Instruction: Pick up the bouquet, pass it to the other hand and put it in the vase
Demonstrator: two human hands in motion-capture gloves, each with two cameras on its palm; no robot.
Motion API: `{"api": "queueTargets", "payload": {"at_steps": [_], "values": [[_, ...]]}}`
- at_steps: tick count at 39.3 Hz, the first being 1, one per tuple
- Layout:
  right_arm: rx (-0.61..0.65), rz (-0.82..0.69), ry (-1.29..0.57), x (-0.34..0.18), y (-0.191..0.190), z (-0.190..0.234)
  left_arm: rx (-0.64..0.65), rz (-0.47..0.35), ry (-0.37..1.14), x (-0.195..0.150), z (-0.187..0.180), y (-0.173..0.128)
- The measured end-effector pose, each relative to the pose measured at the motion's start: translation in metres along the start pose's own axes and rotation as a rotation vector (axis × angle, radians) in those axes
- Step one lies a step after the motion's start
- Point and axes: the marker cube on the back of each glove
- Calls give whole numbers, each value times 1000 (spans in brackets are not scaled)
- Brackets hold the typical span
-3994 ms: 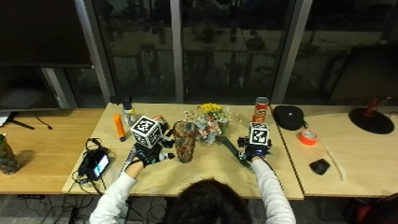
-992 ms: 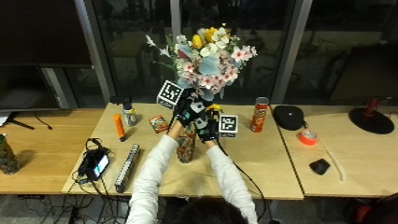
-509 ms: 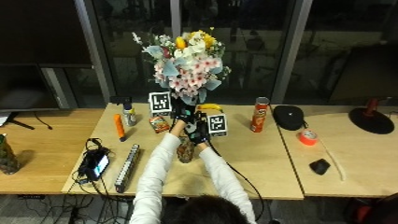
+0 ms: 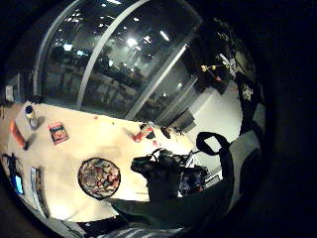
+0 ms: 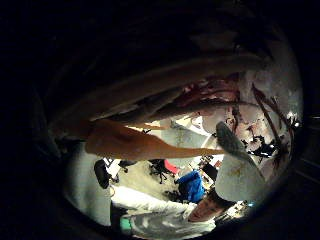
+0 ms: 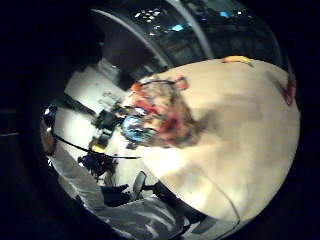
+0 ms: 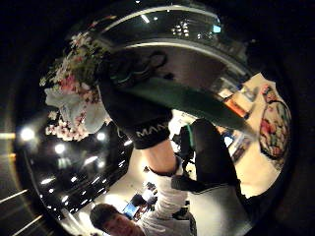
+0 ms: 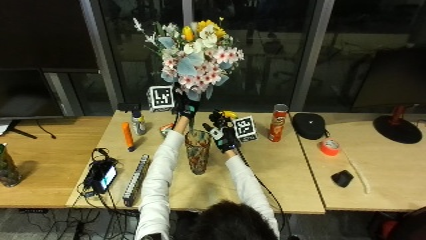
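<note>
A person at a wooden table [image 8: 279, 170] raises the left hand [image 8: 186, 107] high at the centre of the frame, its gloved fingers wrapped around the stems of a bouquet [image 8: 194, 52] of pink, white and yellow flowers that fans out toward the upper middle, against the dark windows. The right hand [image 8: 221, 135] hangs just below and to the right of it, fingers spread and relaxed, holding nothing, close to the stems but apart from them. Directly beneath the bouquet, at the middle of the frame, a tall patterned vase [image 8: 198, 151] stands upright on the table between the two forearms, with nothing yet in it. To the right of the hands stands a red can [image 8: 276, 122], and beyond it a black pouch [image 8: 309, 124] and a roll of orange tape [image 8: 329, 147]. At the left an orange marker [image 8: 127, 136] and a small bottle [image 8: 138, 123] sit near the table's far edge, with a phone [image 8: 103, 175] lying toward the lower left.
</note>
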Motion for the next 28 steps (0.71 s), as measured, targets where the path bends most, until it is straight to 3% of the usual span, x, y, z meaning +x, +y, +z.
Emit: {"api": "queueTargets", "payload": {"at_steps": [4, 10, 19, 23, 28], "values": [[40, 15, 97, 7, 5, -14, 10, -5, 5, -2, -5, -15], [38, 61, 83, 24, 7, -28, 40, -8, 0, -11, -9, -28], [64, 143, 87, 59, 3, -45, 29, -2, 40, -31, -4, -28], [54, 161, 51, 69, 1, -45, 20, 79, 92, -35, 3, -28], [43, 168, 35, 72, 2, -45, -16, -26, 72, -51, 10, -21]]}}
